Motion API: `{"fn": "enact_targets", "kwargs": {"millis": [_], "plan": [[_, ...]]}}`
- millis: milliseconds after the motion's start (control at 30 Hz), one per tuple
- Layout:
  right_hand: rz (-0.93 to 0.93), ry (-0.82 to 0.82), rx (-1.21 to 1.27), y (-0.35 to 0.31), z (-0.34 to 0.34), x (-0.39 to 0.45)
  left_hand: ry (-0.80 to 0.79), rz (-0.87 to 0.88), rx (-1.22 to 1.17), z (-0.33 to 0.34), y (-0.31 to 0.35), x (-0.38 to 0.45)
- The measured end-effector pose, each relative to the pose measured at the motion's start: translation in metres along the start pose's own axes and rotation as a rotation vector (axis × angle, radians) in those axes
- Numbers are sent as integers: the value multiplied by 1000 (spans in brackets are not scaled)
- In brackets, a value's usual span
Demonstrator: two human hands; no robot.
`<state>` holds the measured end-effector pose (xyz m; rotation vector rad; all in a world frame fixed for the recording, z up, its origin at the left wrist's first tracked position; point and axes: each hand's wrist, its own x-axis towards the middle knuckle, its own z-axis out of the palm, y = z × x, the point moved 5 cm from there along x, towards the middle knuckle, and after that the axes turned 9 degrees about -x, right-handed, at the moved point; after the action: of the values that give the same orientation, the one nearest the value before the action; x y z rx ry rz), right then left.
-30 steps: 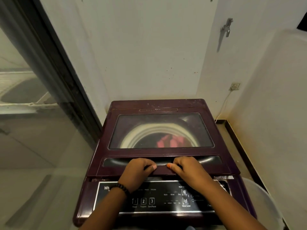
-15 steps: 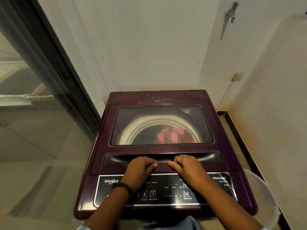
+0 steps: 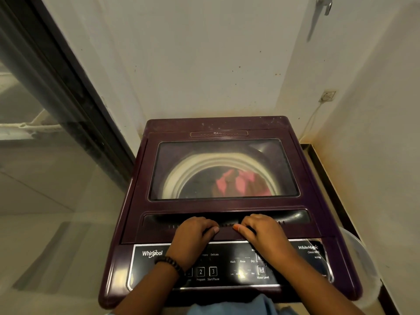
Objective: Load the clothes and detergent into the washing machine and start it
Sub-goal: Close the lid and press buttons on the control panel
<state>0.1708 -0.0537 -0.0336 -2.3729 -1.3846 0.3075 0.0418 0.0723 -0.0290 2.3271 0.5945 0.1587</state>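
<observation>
Lid [image 3: 223,169] of dark maroon plastic with a clear window, shut flat on the maroon top-loading washing machine [image 3: 127,226] at centre frame. Lower and flatter than a second ago: then raised a little at its front edge, with a gap above the panel; half a second ago nearly down; now flush, front edge meeting the black glossy control panel [image 3: 227,267] in the lower middle of the frame. Judged from that: loading finished, closing step done or at its last press, starting left to do.

Left hand [image 3: 193,237] at lower centre, fingers curled over the front lip of the lid into the dark recessed handle strip [image 3: 295,218], gripping it, black beaded bracelet [image 3: 169,262] at the wrist. Right hand [image 3: 261,235] just beside it to the right, fingers likewise hooked into the recess and holding the lid's edge, thumb tips near each other but apart.

Cream-coloured drum ring [image 3: 181,176] visible through the window at mid frame; inside it, pink and darker crumpled clothes [image 3: 241,184] lying low in the tub. Detergent not discernible through the glass; cannot tell whether in.

Button marked 3, Start/Pause [image 3: 213,271], uncovered between the forearms on the panel; a small yellowish light [image 3: 241,274] glowing further right. Pale translucent plastic tub [image 3: 359,258] at lower right beside the machine, contents not visible.
</observation>
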Motion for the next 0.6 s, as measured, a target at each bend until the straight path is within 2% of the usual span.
{"fn": "enact_targets", "kwargs": {"millis": [600], "plan": [[-22,8,-49,1,3,3,-51,25,-4,4,-6,4]]}}
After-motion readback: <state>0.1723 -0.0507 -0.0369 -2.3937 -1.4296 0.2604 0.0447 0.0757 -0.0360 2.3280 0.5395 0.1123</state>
